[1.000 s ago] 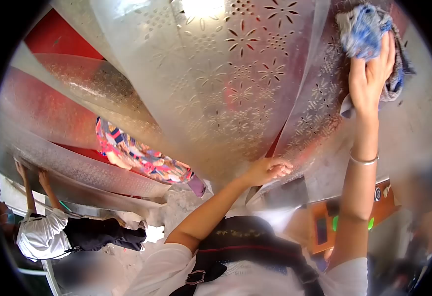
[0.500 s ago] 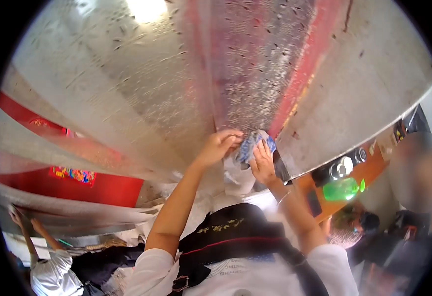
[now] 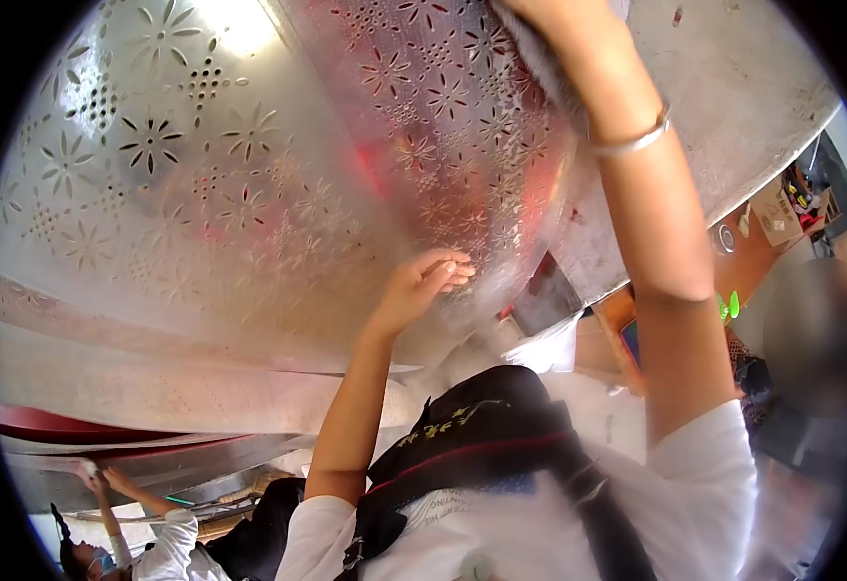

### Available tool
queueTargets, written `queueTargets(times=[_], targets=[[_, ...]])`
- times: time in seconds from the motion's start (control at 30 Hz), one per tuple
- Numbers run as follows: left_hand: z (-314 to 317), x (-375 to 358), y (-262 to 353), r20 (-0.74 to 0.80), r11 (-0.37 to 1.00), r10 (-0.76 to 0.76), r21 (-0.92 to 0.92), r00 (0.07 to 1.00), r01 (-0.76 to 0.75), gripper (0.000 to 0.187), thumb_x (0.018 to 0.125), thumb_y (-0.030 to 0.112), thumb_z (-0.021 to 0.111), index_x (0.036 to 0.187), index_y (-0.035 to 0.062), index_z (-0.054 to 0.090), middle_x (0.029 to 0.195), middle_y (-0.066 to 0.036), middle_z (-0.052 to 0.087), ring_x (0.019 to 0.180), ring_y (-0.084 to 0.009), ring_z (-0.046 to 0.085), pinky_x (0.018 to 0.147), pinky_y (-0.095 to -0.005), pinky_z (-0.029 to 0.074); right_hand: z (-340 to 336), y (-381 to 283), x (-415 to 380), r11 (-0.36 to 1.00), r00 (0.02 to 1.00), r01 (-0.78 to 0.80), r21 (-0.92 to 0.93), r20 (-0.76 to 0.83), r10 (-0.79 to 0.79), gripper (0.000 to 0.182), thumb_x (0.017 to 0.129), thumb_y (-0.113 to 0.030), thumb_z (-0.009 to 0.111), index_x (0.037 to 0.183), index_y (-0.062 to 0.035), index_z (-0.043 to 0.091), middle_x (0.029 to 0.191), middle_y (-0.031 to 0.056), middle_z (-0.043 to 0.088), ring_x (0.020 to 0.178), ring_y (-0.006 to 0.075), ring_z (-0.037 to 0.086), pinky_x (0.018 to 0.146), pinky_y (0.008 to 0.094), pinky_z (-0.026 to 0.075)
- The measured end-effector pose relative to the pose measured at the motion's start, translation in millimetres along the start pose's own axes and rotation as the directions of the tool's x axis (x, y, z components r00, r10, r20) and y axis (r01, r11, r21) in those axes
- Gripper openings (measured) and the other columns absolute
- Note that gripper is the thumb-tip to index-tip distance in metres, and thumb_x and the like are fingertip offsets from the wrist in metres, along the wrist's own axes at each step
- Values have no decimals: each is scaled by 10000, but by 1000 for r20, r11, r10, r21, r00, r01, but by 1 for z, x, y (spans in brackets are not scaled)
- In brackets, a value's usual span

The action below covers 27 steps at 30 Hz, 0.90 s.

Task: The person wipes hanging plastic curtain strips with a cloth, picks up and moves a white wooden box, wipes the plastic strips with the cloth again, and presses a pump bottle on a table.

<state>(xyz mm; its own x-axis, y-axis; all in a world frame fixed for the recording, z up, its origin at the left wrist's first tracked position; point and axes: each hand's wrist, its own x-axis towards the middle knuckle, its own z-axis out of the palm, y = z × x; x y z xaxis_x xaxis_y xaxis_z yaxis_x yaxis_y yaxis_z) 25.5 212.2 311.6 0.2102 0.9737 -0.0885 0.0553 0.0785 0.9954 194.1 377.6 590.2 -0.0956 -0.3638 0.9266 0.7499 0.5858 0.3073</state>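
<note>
In front of me spreads a large shiny metal panel (image 3: 249, 174) with flower-shaped and dotted cut-outs, bending inward along a crease near the middle. My left hand (image 3: 422, 289) is at the lower part of this crease, fingers loosely curled together with the thumb against them and nothing visible in them. High up, my right hand (image 3: 554, 12) is cut off by the top edge of the view. Under it shows the edge of a grey cloth (image 3: 540, 48), pressed against the patterned strip. A silver bangle (image 3: 632, 138) circles my right wrist.
At lower left another person (image 3: 167, 552) reaches both hands up to a metal sheet. To the right, beyond a plain metal sheet (image 3: 704, 87), lie a wooden table (image 3: 748, 257), a cardboard box (image 3: 777, 213) and a green fan-shaped item (image 3: 729, 307). White sheeting (image 3: 549, 349) hangs low in the middle.
My right hand has swept up with the cloth from the lower crease to the top of the view. My left hand stays low, its fingers curled. The view has shifted.
</note>
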Motion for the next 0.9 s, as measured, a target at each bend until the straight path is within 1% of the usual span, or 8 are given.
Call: queueTargets(times=[0.1, 0.2, 0.23, 0.37, 0.5, 0.67, 0.83, 0.9], targets=[[-5, 5, -5, 19, 999, 32, -13, 999, -32, 293, 984, 185, 479, 1172, -20, 571, 1062, -144, 665, 975, -185, 642, 853, -299, 504, -39, -45, -49, 984, 878, -172, 38, 459, 136, 521, 802, -276, 595, 1300, -138, 525, 1401, 147, 426, 1333, 337, 328, 1041, 513, 252], [-2, 6, -4, 13, 999, 43, -16, 999, -43, 290, 982, 174, 480, 1173, -26, 566, 1061, -142, 665, 966, -187, 645, 845, -300, 506, -73, -84, -138, 961, 656, -275, -19, 727, 202, 513, 768, -245, 628, 1273, -206, 544, 1438, 51, 418, 1315, 244, 376, 857, 457, 396], [-3, 12, 0, -2, 998, 41, -36, 999, -42, 290, 979, 168, 484, 1175, -31, 562, 1060, -142, 665, 954, -187, 649, 836, -300, 509, -87, -94, -174, 944, 551, -327, -36, 805, 221, 522, 756, -245, 632, 1269, -203, 545, 1435, 50, 418, 1317, 238, 373, 849, 452, 401], [-1, 18, -4, -73, 998, 41, -45, 996, -45, 278, 976, 142, 480, 1198, -6, 558, 1063, -80, 657, 905, -126, 638, 811, -251, 502, -141, -131, -276, 865, 409, -502, -8, 879, 246, 539, 726, -203, 621, 1253, -113, 544, 1446, 105, 390, 1342, 287, 337, 959, 507, 356], [-1, 23, -18, -130, 998, 47, 53, 990, -41, 294, 975, 142, 487, 1222, -6, 547, 1068, -79, 652, 930, -130, 640, 809, -247, 503, -145, -126, -247, 864, 410, -504, 7, 882, 232, 533, 729, -165, 603, 1252, -81, 540, 1437, 124, 395, 1362, 308, 306, 1019, 529, 300], [5, 7, -18, -113, 980, 177, 115, 978, -164, 299, 981, 167, 480, 1195, -24, 565, 1059, -92, 653, 991, -158, 626, 852, -284, 497, -112, -103, -174, 866, 650, -471, 168, 730, 211, 476, 773, -150, 542, 1243, -71, 547, 1404, 149, 429, 1332, 326, 349, 965, 511, 344], [2, 3, -18, -123, 934, 145, 344, 982, -95, 289, 982, 155, 481, 1161, -54, 570, 1016, -76, 636, 932, -144, 586, 850, -278, 461, -125, -127, -156, 587, 547, -770, 249, 731, 408, 575, 815, -164, 460, 1369, -14, 423, 1477, 245, 281, 1404, 375, 212, 1106, 568, 156], [15, -2, -13, -181, 979, 110, 188, 977, -76, 300, 981, 151, 483, 1183, -59, 557, 1072, -86, 615, 956, -140, 572, 849, -276, 449, -147, -137, -160, 369, 518, -853, 369, 689, 507, 587, 859, -178, 401, 1415, 1, 343, 1505, 243, 222, 1415, 379, 175, 1136, 500, 127]])
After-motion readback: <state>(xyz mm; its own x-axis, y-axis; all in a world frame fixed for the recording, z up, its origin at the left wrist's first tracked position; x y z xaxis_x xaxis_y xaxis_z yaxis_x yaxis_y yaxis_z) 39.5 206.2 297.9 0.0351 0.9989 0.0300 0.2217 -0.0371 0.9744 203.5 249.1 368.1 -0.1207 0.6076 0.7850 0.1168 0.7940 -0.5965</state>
